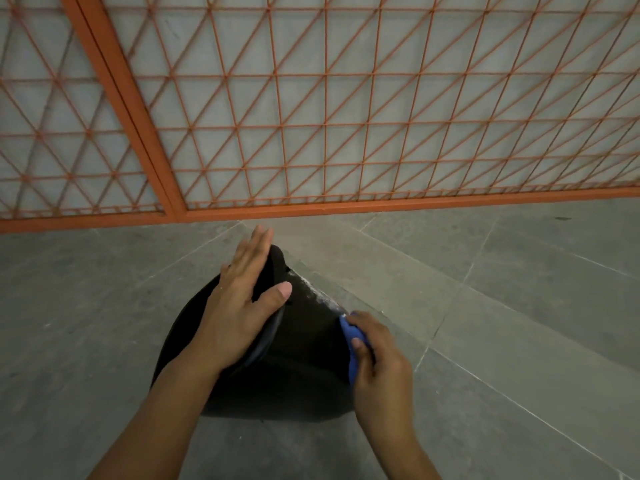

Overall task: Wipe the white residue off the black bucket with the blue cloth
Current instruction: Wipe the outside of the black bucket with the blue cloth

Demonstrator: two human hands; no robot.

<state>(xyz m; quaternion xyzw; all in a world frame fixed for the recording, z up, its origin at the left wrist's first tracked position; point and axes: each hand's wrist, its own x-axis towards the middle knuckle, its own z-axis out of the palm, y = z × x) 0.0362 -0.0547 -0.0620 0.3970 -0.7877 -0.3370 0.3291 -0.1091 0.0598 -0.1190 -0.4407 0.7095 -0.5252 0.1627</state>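
**Blue cloth meets white residue on black bucket**

Seen from above on a grey tiled floor (485, 323): a black bucket (304, 348), tipped so that its dark side faces the camera, set close before an orange mesh fence (311, 133). Contents of the bucket not visible; impossible to tell whether anything lies inside.

Laid flat on the upper left of the bucket, the left hand (242, 299), fingers straight and close together, thumb spread out to the right across the black surface. Holding nothing, only pressing against the bucket.

At the bucket's right edge, the right hand (375, 351), fingers curled and pinching a bunched blue cloth (351, 341) against the plastic. Cloth in contact with the edge, partly hidden under thumb and fingers.

Just above the cloth, along the same right edge, a ragged streak of white residue (318, 292), running up towards the bucket's far end and touching the cloth's upper tip.

Both bare forearms entering from the bottom of the frame, well apart at the elbows and nearer at the bucket. Pale grout lines crossing the floor on the right.
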